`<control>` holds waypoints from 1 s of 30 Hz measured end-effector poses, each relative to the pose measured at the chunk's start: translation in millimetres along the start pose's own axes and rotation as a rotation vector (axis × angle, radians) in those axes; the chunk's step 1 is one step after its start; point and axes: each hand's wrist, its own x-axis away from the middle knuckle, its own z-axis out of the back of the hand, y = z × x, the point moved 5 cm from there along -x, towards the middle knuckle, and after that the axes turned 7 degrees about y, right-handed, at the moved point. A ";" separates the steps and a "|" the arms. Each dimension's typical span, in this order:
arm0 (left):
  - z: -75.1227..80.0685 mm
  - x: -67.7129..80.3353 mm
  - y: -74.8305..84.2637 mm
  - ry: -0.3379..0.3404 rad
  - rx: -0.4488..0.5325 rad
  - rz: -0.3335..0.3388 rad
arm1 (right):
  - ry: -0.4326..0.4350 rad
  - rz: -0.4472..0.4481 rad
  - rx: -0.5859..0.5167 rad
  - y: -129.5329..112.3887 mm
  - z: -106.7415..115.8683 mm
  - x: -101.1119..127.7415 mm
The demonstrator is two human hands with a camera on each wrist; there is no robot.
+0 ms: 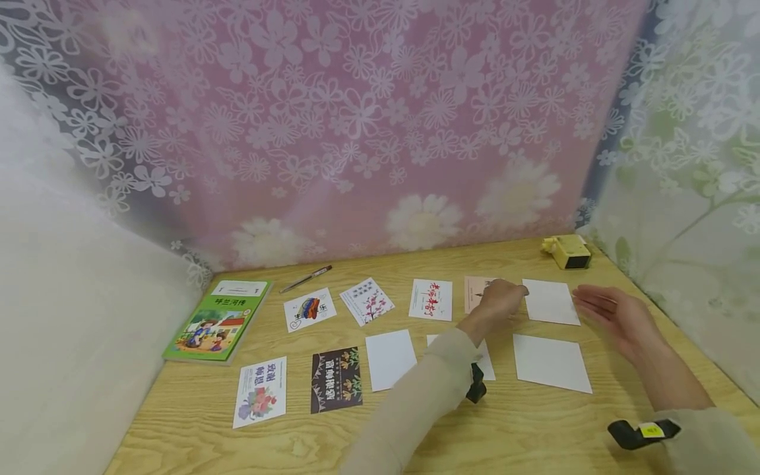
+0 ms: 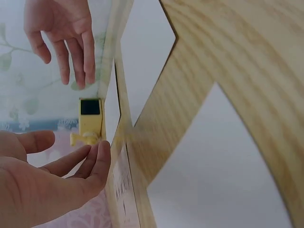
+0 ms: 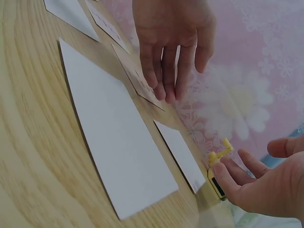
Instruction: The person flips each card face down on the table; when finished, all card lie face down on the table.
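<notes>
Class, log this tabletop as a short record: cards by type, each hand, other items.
Printed cards: six
Blank cards: four, one partly hidden by the left arm
Left hand: empty, partly hiding the peach card
Right hand: empty, fingers extended
Book: green cover, left
Pen: beyond the cards
Yellow object: far right

On my feed the table (image 1: 190, 429) shows smooth, satiny wood grain. I see matt, stiff paper in the blank cards (image 1: 552, 363) and smooth printed paper on the book cover (image 1: 216, 320). The yellow device (image 1: 566, 249) looks plastic, the sleeves (image 1: 410, 402) matt cloth; the floral drape (image 1: 356, 145), cloth or plastic, I can't tell.
</notes>
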 end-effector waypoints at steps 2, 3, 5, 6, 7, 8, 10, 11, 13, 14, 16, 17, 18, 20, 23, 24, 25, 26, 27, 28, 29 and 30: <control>10.2 -1.4 -1.3 0.011 0.011 -0.009 | -0.021 -0.013 0.008 3.5 -6.7 -2.4; 15.2 -2.7 -2.3 0.025 0.006 -0.009 | -0.029 -0.023 0.011 6.0 -9.8 -4.0; 25.7 -4.9 -4.2 0.056 -0.010 -0.004 | -0.044 -0.044 0.002 11.1 -16.2 -7.0; 30.4 -6.5 -5.2 0.072 -0.018 -0.002 | -0.051 -0.051 0.006 13.5 -19.1 -8.3; 34.7 -7.9 -6.0 0.087 -0.034 -0.004 | -0.060 -0.058 0.000 15.8 -22.1 -9.8; 39.2 -9.4 -6.5 0.104 -0.053 -0.003 | -0.068 -0.065 -0.001 18.2 -24.8 -11.3; 48.1 -11.6 -7.9 0.133 -0.053 0.007 | -0.078 -0.074 0.004 22.5 -30.5 -14.0; 52.2 -12.7 -8.7 0.148 -0.050 0.010 | -0.083 -0.078 0.016 25.0 -33.2 -15.2; 60.5 -14.3 -9.8 0.182 -0.048 0.008 | -0.082 -0.092 0.042 30.8 -38.3 -18.2; 64.5 -15.1 -10.6 0.201 -0.040 0.011 | -0.080 -0.094 0.071 33.9 -41.1 -19.9; 72.2 -16.0 -12.1 0.236 -0.014 0.009 | -0.072 -0.098 0.151 40.1 -46.6 -23.7; 75.8 -16.3 -12.7 0.254 -0.008 0.010 | -0.063 -0.098 0.196 43.0 -49.4 -25.8; 78.8 -16.5 -13.7 0.268 0.001 0.014 | -0.052 -0.097 0.241 45.5 -52.1 -28.1; 83.1 -16.9 -16.4 0.275 0.039 0.033 | -0.028 -0.085 0.333 49.0 -57.2 -32.6; 85.6 -16.8 -20.2 0.257 0.093 0.063 | 0.014 -0.077 0.427 52.0 -63.5 -37.7; 85.3 -16.6 -21.5 0.243 0.112 0.075 | 0.024 -0.076 0.450 52.8 -65.3 -38.9; 85.0 -16.4 -22.6 0.230 0.124 0.086 | 0.032 -0.078 0.474 53.6 -66.9 -40.0; 84.6 -16.3 -23.4 0.223 0.129 0.093 | 0.041 -0.085 0.487 54.5 -68.5 -40.8; 84.5 -16.3 -24.1 0.222 0.136 0.097 | 0.044 -0.092 0.499 55.6 -70.1 -41.8; 84.1 -16.3 -24.8 0.221 0.145 0.104 | 0.045 -0.099 0.506 56.8 -71.7 -42.9; 83.8 -15.9 -25.8 0.218 0.154 0.115 | 0.044 -0.103 0.521 58.0 -73.1 -43.9; 83.6 -15.5 -26.5 0.214 0.151 0.122 | 0.051 -0.109 0.519 59.1 -74.1 -44.9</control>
